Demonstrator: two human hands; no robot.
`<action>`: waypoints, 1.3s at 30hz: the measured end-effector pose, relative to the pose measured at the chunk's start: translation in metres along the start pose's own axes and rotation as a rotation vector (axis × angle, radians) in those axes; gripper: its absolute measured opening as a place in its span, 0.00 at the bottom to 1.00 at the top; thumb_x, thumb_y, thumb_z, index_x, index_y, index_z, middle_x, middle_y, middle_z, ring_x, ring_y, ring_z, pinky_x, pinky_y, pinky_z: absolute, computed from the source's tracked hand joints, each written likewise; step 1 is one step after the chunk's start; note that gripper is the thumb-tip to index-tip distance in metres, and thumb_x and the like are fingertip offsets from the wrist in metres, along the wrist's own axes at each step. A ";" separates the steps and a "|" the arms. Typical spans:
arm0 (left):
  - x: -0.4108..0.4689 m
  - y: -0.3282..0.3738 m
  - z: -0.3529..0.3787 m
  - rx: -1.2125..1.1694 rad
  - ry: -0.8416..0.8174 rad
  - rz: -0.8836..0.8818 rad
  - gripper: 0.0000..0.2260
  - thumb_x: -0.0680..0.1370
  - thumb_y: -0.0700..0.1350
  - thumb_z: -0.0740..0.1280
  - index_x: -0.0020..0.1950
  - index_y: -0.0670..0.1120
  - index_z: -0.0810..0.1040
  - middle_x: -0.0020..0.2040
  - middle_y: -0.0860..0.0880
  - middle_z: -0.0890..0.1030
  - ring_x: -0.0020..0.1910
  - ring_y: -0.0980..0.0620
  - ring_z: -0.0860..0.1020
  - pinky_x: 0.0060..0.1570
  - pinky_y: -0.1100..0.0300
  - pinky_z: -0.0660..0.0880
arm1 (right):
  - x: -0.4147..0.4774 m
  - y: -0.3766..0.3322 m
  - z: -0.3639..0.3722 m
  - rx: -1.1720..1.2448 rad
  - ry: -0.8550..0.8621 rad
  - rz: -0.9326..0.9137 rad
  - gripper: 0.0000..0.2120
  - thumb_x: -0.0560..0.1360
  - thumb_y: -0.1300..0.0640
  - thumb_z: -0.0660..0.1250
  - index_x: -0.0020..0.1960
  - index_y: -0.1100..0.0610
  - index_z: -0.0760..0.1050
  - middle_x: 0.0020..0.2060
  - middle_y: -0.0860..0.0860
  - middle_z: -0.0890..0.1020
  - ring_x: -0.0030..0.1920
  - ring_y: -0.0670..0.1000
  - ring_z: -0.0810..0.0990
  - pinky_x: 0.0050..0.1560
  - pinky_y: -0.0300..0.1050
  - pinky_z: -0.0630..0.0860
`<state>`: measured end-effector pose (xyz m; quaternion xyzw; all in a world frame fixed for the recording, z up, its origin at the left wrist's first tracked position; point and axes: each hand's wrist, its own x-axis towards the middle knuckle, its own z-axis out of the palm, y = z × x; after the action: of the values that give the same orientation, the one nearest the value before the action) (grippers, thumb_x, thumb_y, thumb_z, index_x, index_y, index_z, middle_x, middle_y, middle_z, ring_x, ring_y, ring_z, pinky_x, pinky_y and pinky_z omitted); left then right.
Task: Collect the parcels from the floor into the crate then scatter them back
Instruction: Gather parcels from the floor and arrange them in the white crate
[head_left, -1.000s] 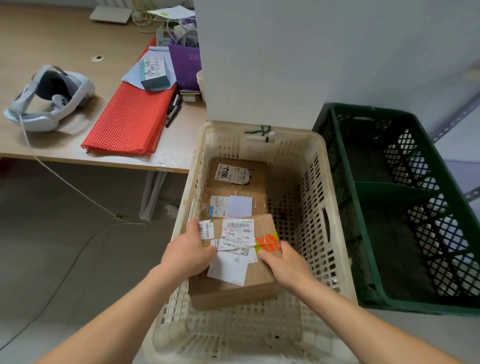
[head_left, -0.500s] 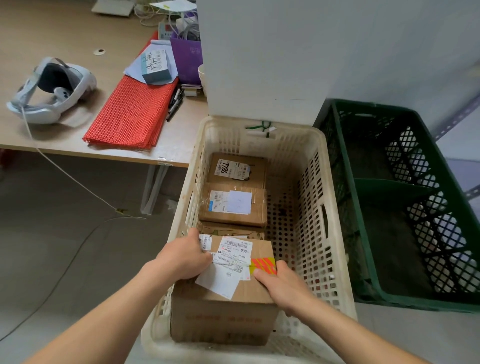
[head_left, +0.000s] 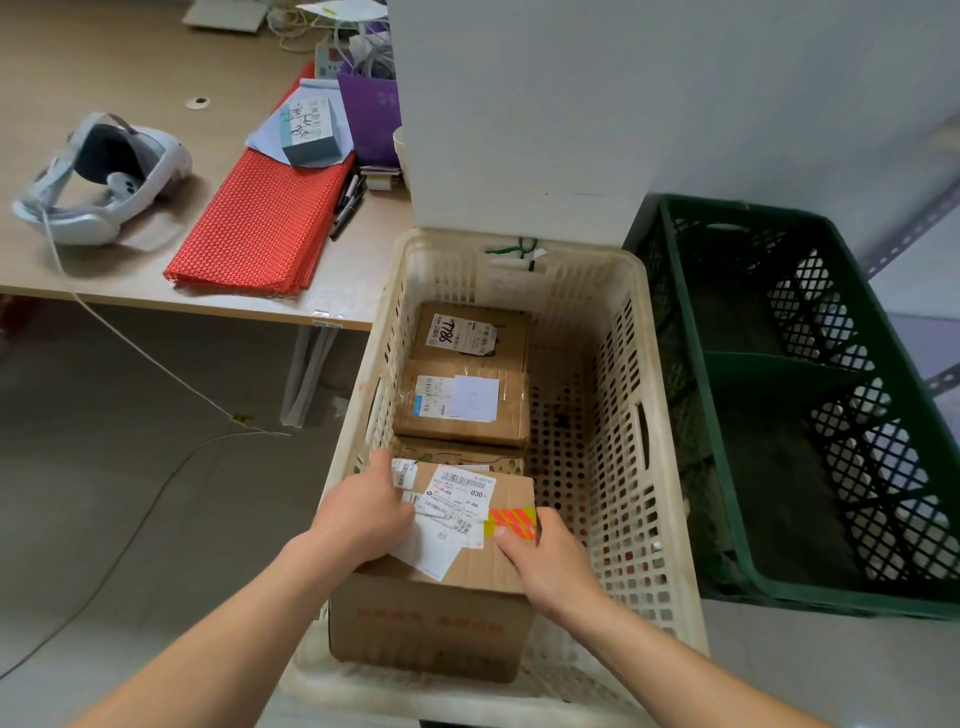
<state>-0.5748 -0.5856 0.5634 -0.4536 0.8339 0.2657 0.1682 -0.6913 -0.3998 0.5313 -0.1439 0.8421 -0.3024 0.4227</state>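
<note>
A cream plastic crate (head_left: 631, 415) stands on the floor in front of me. Both hands grip a large cardboard parcel (head_left: 436, 618) with white labels and an orange sticker, raised at the crate's near end. My left hand (head_left: 363, 512) holds its top left edge and my right hand (head_left: 545, 564) its top right edge. Deeper in the crate lie a flat parcel (head_left: 467, 405) with a blue-white label and, behind it, a parcel (head_left: 470, 332) marked "T786". Another parcel (head_left: 457, 454) is mostly hidden beneath the held one.
A green crate (head_left: 810, 415) stands right beside the cream one. To the left is a desk (head_left: 130, 249) with a headset (head_left: 104, 176), a red mat (head_left: 265, 218) and small clutter. A cable (head_left: 156, 364) runs down to the grey floor. A white wall panel (head_left: 545, 130) rises behind the crate.
The large parcel has risen and come toward me, from low inside the crate up to its near rim. Both hands have kept their grip on it.
</note>
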 end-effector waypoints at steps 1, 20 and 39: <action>0.000 0.000 0.000 -0.009 0.013 -0.001 0.25 0.78 0.44 0.61 0.75 0.48 0.59 0.49 0.47 0.77 0.49 0.44 0.76 0.51 0.51 0.77 | 0.001 0.001 0.000 0.009 0.002 -0.010 0.13 0.81 0.44 0.67 0.59 0.51 0.73 0.49 0.45 0.81 0.48 0.46 0.80 0.52 0.47 0.77; -0.004 -0.006 0.013 -0.077 0.125 0.006 0.24 0.76 0.46 0.62 0.72 0.49 0.63 0.57 0.46 0.81 0.45 0.46 0.73 0.46 0.54 0.74 | 0.003 0.005 0.009 0.071 0.029 -0.057 0.17 0.78 0.46 0.72 0.60 0.44 0.67 0.47 0.39 0.80 0.48 0.41 0.78 0.53 0.46 0.76; -0.008 0.002 0.002 -0.051 0.113 0.014 0.20 0.76 0.46 0.63 0.68 0.49 0.66 0.53 0.47 0.82 0.45 0.46 0.74 0.47 0.54 0.75 | 0.004 -0.003 0.008 0.132 0.063 -0.014 0.29 0.69 0.46 0.80 0.63 0.44 0.69 0.50 0.39 0.80 0.52 0.44 0.80 0.57 0.49 0.78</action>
<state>-0.5724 -0.5781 0.5666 -0.4662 0.8382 0.2618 0.1073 -0.6874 -0.4074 0.5265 -0.1121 0.8323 -0.3645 0.4023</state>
